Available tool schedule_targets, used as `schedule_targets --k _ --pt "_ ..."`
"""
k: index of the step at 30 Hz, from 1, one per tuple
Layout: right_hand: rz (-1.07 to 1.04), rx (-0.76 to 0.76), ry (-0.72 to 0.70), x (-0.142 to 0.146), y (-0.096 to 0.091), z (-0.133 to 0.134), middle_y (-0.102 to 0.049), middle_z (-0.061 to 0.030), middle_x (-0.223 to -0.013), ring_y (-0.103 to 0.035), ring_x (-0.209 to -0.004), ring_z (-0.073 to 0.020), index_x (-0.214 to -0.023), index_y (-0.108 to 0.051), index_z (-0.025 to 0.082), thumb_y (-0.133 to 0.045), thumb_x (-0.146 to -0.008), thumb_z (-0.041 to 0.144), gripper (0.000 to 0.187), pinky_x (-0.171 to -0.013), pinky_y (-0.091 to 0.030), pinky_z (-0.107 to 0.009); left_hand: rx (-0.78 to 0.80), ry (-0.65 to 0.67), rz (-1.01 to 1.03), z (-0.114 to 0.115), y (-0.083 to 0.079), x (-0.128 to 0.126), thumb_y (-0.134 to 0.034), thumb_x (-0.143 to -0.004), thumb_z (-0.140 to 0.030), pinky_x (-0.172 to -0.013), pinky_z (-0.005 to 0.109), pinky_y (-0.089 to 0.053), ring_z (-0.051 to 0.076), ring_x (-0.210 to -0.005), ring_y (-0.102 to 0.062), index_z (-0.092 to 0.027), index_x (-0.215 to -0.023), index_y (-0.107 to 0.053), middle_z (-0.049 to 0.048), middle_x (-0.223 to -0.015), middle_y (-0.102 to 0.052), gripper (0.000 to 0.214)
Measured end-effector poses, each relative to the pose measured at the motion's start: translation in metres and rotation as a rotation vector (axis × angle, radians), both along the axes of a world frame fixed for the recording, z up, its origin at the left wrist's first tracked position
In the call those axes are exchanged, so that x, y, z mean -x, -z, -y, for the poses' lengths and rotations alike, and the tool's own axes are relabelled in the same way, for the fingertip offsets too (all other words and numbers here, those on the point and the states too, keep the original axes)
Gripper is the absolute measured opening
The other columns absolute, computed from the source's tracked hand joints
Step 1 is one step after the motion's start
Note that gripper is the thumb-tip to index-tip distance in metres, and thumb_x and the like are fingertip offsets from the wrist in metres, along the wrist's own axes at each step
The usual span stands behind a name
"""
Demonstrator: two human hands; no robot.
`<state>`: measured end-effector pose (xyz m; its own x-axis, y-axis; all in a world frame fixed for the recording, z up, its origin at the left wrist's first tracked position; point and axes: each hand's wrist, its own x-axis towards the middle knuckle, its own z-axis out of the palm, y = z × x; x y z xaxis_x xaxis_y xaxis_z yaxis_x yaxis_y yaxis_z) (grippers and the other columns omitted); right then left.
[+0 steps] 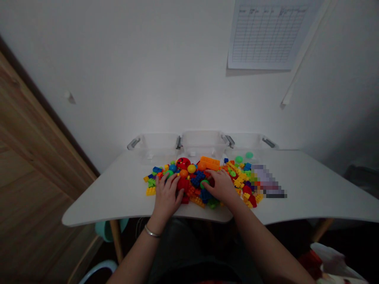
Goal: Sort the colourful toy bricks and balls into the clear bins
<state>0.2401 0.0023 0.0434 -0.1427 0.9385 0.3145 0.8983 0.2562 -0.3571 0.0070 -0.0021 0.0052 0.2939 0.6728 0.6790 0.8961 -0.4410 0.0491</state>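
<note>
A mixed heap of coloured building bricks (pixel 197 191) and small plastic balls is spread over the white table (pixel 118 197). My left hand (pixel 167 193) lies on the heap's left side, fingers spread, its thumb beside a red ball (pixel 182 184). On the right side, my right hand (pixel 221 185) reaches in with fingers and thumb apart; the thumb tip is at a green ball (pixel 204 184) beside dark blue bricks (pixel 198 178). Orange (pixel 184 173) and yellow balls (pixel 191 169) sit between the hands. Whatever lies under my palms is hidden.
Behind the heap, three clear plastic bins, left (pixel 160 140), middle (pixel 203 138) and right (pixel 245 140), stand in a row against the wall. A pixelated flat object (pixel 268 181) lies right of the bricks. Green balls (pixel 249 155) rest near the right bin.
</note>
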Motion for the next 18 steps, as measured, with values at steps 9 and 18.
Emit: schedule_targets --k 9,18 --pt "0.042 0.045 -0.028 0.001 -0.009 -0.006 -0.072 -0.0052 -0.094 -0.06 -0.102 -0.0259 -0.122 -0.059 0.021 -0.061 -0.083 0.042 0.044 -0.106 -0.029 -0.044 0.002 0.017 0.021 0.001 -0.002 0.001 -0.051 -0.088 -0.033 -0.112 0.062 -0.022 0.033 -0.126 -0.043 -0.016 -0.127 -0.056 0.0123 -0.131 -0.058 0.043" --pt "0.013 0.043 -0.027 0.0 -0.005 -0.005 -0.071 -0.0066 -0.099 -0.06 -0.102 -0.0254 -0.121 -0.06 0.019 -0.06 -0.084 0.043 0.044 -0.098 -0.036 -0.039 -0.094 0.353 -0.156 0.018 -0.003 -0.027 -0.055 -0.086 -0.032 -0.114 0.055 -0.027 0.028 -0.132 -0.041 -0.028 -0.121 -0.062 0.0047 -0.133 -0.059 0.036"
